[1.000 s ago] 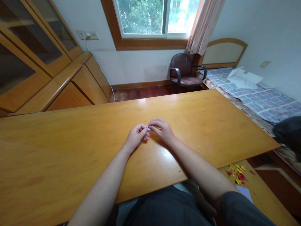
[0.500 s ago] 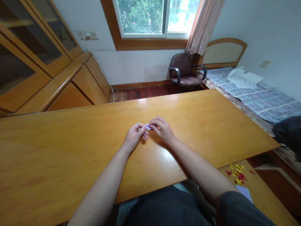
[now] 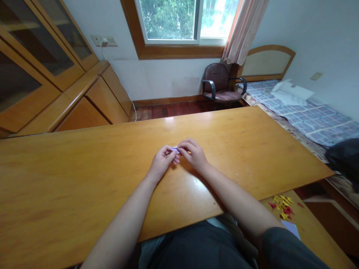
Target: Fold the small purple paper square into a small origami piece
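Note:
A small piece of folded purple paper (image 3: pixel 174 150) is held between my two hands over the wooden table (image 3: pixel 92 179). My left hand (image 3: pixel 165 158) pinches its left side with thumb and fingers. From the right, my right hand (image 3: pixel 192 151) grips the other end between thumb and fingertips. Only a narrow part of the paper shows between the fingers, so its full folded shape is hidden.
On a lower surface at the right lie several yellow and red folded paper pieces (image 3: pixel 284 206) and a purple paper sheet (image 3: pixel 291 228). A chair (image 3: pixel 217 80) stands beyond the table, a bed (image 3: pixel 305 116) at the right, a cabinet (image 3: pixel 78 101) at the left.
My left hand has moved slightly to the right along the paper, its thumb closer to my right fingers. My right hand stays almost where it was.

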The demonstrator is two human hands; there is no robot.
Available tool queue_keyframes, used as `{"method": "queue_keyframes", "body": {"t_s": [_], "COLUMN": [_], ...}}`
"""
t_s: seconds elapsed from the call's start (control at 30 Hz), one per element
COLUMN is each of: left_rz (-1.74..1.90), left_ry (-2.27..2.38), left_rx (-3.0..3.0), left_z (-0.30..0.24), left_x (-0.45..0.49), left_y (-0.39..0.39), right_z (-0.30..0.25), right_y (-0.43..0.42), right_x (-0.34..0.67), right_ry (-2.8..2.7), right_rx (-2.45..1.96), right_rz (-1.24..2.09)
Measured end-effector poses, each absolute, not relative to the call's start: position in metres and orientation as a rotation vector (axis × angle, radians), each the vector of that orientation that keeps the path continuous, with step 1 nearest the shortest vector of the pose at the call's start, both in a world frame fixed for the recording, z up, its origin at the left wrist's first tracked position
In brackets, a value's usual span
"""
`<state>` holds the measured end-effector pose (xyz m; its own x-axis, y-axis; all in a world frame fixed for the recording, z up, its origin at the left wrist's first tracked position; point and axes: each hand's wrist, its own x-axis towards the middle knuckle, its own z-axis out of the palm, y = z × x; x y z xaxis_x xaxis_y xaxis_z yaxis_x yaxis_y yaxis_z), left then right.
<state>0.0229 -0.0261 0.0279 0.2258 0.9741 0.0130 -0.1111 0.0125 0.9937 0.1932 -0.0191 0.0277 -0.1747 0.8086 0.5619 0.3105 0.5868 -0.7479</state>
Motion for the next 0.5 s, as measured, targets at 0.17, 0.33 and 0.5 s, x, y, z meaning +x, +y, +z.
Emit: {"method": "queue_keyframes", "body": {"t_s": [0.17, 0.33, 0.5], "left_rz": [1.095, 1.059, 1.064], "left_ry": [0.952, 0.933, 0.921], "left_rx": [1.222, 1.202, 1.179], "left_z": [0.0291, 0.0294, 0.0267], "left_x": [0.0235, 0.0227, 0.0219], "left_y": [-0.0272, -0.0281, -0.0269], "right_z": [0.0276, 0.0276, 0.0268], "right_y": [-0.0209, -0.0224, -0.0220], "right_x": [0.1926, 0.1924, 0.1935], "right_ry": [-1.765, -1.823, -1.870], "right_rx": [-0.918, -0.866, -0.851], "right_rz": [0.579, 0.512, 0.415]}}
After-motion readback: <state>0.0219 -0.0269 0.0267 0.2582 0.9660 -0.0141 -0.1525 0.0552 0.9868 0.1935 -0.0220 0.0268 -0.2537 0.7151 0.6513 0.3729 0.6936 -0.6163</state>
